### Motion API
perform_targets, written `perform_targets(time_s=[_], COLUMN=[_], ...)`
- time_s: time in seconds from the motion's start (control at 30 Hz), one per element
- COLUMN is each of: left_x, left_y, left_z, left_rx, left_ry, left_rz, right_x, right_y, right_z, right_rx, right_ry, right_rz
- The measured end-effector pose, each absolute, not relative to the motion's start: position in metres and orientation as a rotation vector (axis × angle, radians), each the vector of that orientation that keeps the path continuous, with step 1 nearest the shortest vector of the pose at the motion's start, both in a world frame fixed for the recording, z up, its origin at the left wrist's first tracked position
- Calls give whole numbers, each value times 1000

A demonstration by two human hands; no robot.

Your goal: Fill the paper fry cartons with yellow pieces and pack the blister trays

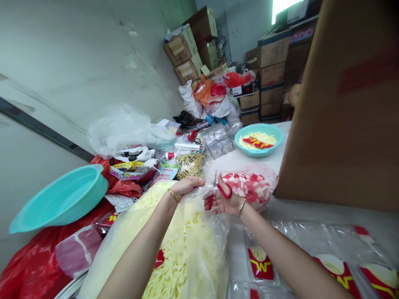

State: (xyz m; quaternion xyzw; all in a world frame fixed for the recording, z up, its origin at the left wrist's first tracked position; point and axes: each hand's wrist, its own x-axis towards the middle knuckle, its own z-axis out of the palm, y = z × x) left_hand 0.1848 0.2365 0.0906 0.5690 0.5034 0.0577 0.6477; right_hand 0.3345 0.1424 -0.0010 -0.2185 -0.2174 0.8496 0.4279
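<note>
Scissors (230, 192), one pair, red-handled, held in right hand (229, 204), thumb through one loop, blades pointing away, just right of left hand (186, 187). Left fingers close together at clear plastic; cannot tell whether gripping. One bag of red-and-white pieces (249, 187) beyond right hand. One large bag of pale yellow strips (168, 261) below both. Two turquoise basins (59, 203), one left, one far right. At least three red-printed packs (261, 265) lower right.

Yel. M/W mark (261, 266), red pkts (261, 275)
</note>
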Motion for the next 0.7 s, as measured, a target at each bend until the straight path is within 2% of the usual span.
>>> perform_targets(time_s=[0.27, 0.43, 0.53, 0.7], left_x=[183, 172, 150, 96], left_y=[232, 223, 218, 190], left_z=[88, 114, 139, 175], left_rx=[1341, 1385, 1379, 1312], left_ry=[1157, 1105, 1174, 1343], left_rz=[123, 9, 170, 635], right_x=[325, 334, 327, 309], right_y=[153, 169, 165, 98], right_z=[-4, 13, 38, 53], right_rx=[-891, -729, -764, -570], right_ry=[-466, -533, -678, -775], right_rz=[1808, 1825, 1983, 1952])
